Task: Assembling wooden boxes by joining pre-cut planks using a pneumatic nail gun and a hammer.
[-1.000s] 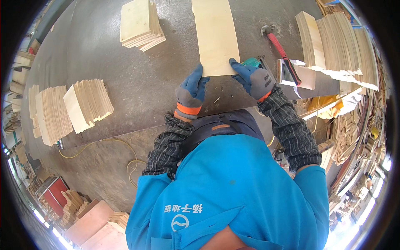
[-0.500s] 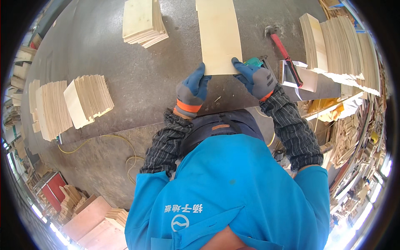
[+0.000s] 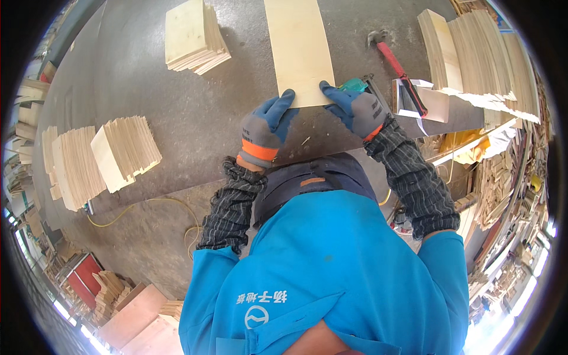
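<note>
A long pale wood sheet (image 3: pixel 300 53) lies lengthwise away from me over the dark tabletop, its far end cut off by the picture's top edge. My left hand (image 3: pixel 267 123), in a blue and grey glove with an orange cuff, grips its near left corner, thumb on top. At the near right corner my right hand (image 3: pixel 358 111), gloved alike, pinches the sheet with the thumb over its face. Fingers beneath the sheet are partly hidden. Just beyond my right hand lies a teal tool (image 3: pixel 354 85), partly covered. A red-handled hammer (image 3: pixel 403 74) rests farther right.
A small stack of pale boards (image 3: pixel 188 34) sits far left of the sheet. More board stacks (image 3: pixel 77 163) stand at the left edge, and tall ones (image 3: pixel 479 53) at the far right. An open white box (image 3: pixel 435 105) lies under the hammer's handle. A yellow hose (image 3: pixel 171 200) trails below the table.
The whole view has shifted and turned slightly, so things on the table sit a little farther left. Both hands keep their hold on the wood sheet's near corners.
</note>
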Action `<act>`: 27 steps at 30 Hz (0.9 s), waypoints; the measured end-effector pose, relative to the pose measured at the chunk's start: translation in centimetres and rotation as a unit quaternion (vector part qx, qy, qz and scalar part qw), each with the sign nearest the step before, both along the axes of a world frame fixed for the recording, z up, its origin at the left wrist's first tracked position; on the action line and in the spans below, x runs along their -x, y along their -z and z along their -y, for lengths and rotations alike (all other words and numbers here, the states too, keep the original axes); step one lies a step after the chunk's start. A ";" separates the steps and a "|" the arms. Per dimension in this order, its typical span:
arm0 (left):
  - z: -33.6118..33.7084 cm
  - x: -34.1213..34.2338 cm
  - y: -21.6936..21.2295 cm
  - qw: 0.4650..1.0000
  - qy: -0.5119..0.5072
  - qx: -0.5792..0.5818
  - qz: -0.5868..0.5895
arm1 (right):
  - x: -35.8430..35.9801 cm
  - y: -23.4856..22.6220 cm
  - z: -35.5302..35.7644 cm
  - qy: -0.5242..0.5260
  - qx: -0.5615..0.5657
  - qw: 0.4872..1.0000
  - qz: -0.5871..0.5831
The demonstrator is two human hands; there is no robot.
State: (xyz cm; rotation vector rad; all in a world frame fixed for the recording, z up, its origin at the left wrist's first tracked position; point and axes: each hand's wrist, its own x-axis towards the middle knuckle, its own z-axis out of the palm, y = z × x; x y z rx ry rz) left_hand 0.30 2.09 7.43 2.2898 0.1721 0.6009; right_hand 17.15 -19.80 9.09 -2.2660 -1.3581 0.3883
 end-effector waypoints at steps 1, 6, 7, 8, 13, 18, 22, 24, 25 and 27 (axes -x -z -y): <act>0.0 0.0 0.1 1.000 -0.010 0.007 0.021 | -0.1 0.1 0.1 -0.037 -0.052 0.997 0.051; 0.4 0.4 0.6 1.000 0.000 0.009 0.002 | -0.1 0.4 0.5 -0.037 -0.043 0.997 0.052; 0.5 0.4 0.7 0.999 -0.021 0.031 0.026 | -0.1 0.4 0.5 -0.051 -0.048 0.997 0.039; 0.6 0.3 0.9 1.000 -0.004 0.029 0.010 | -0.1 0.5 0.6 -0.035 -0.032 0.998 0.050; 0.5 0.2 1.6 0.997 -0.036 0.017 0.062 | -0.1 0.8 0.3 -0.048 -0.091 0.994 0.036; 0.7 0.1 1.8 0.999 -0.032 0.013 0.038 | -0.2 0.3 0.0 -0.028 -0.037 0.998 0.030; 0.7 0.1 1.6 0.997 -0.049 -0.002 0.067 | -0.3 -1.0 -0.2 -0.053 -0.069 0.996 0.000; 0.5 0.0 1.4 0.998 -0.034 -0.014 0.045 | -1.4 -1.9 1.7 -0.014 -0.018 0.998 -0.065; 0.5 0.0 1.4 0.997 -0.043 -0.018 0.060 | -2.0 -2.1 2.9 -0.002 0.012 0.989 -0.146; 0.4 0.1 1.3 0.998 -0.034 -0.033 0.043 | -4.0 -1.1 4.8 0.101 -0.015 0.982 -0.161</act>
